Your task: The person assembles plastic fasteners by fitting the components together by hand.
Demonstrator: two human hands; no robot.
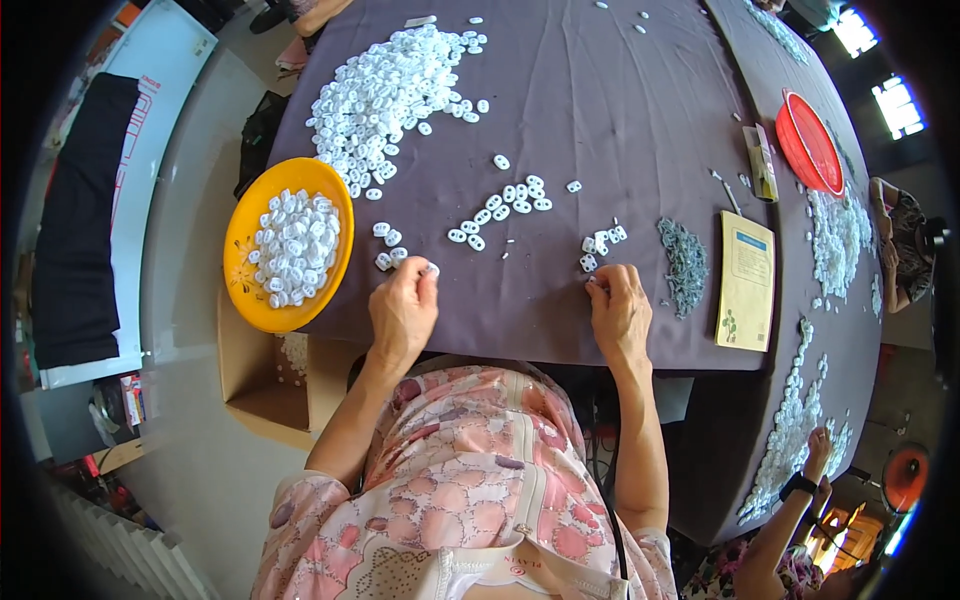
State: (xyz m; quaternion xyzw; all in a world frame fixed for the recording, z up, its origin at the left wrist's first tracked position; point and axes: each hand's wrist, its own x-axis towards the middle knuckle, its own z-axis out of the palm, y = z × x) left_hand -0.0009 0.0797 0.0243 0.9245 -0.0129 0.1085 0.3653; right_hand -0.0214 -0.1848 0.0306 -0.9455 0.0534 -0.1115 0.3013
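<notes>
My left hand [403,315] is closed in a pinch on a small white oval plastic piece [431,269] above the table's near edge. Just beyond it lie several like pieces [395,238], each with two dark holes. My right hand [622,308] has its fingertips pressed together on the tabletop; whatever they hold is too small and hidden to name. A little group of white pieces [601,242] rests right beyond those fingertips. Between and beyond my hands is a loose cluster of two-hole pieces [520,195].
An orange-yellow bowl [240,270] of white pieces sits at the left table edge, above a cardboard box [262,400]. Beyond it spreads a big white pile [385,95]. Right of me lie grey-green small bits [684,268], a yellow booklet [745,285] and a red basket [808,140]. Another person's hand [818,455] works at far right.
</notes>
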